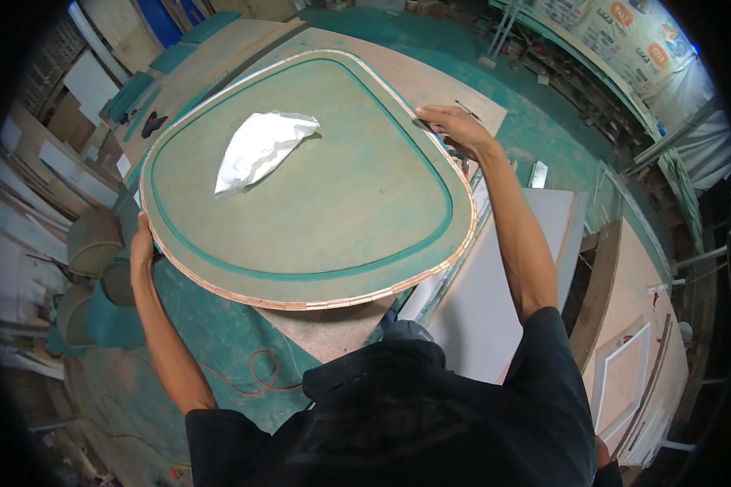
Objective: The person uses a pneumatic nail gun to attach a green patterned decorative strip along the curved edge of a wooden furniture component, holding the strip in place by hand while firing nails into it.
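A large rounded-triangle panel lies in front of me, dusty green-brown on top. Parallel to its rim runs a dark green line, and small light wood pieces line the edge. On its upper left part rests a crumpled white plastic bag. My left hand grips the panel's left edge, its fingers partly hidden beneath. At the far right edge, my right hand is closed on the rim, with the fingertips on the edge strip.
Beneath and beyond the panel is a wooden work table. A grey board lies to the right, near a plywood surface with a white frame. Curved green-brown pieces stand at left. An orange cord loops across the green-dusted floor.
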Demonstrator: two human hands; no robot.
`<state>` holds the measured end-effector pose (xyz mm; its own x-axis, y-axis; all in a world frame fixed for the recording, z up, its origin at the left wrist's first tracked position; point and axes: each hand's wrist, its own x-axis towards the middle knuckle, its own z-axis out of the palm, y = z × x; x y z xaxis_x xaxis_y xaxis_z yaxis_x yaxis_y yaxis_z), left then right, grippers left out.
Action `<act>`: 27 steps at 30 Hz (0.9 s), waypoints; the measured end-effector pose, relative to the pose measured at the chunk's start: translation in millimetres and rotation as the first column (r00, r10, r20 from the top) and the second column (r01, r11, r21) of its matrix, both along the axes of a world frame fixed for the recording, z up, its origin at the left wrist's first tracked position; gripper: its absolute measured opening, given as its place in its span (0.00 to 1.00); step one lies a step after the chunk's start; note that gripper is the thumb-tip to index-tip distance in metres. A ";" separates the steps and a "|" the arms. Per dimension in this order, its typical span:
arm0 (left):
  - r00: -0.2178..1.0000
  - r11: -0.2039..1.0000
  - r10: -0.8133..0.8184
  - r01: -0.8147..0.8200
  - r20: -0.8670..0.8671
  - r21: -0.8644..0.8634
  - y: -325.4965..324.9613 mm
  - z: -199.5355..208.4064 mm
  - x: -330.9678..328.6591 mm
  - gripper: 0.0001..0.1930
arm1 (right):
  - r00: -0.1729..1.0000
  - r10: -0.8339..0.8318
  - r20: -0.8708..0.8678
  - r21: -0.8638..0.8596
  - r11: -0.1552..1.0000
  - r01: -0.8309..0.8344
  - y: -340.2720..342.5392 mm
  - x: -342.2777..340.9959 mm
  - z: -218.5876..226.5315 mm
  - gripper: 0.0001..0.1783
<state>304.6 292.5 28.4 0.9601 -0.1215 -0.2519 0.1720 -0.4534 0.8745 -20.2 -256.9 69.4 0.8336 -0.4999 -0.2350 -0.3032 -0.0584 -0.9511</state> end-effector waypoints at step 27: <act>0.995 0.989 0.103 -0.102 -0.001 0.104 0.4 2.2 3.0 0.40 | 0.885 0.085 0.458 0.331 0.908 -0.258 -46.3 -2.2 -82.4 0.21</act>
<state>307.6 292.8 30.6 0.9645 0.0048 -0.2640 0.2277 -0.5212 0.8225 -22.4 -303.3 -12.9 0.9578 -0.2865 0.0220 0.1151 0.3123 -0.9430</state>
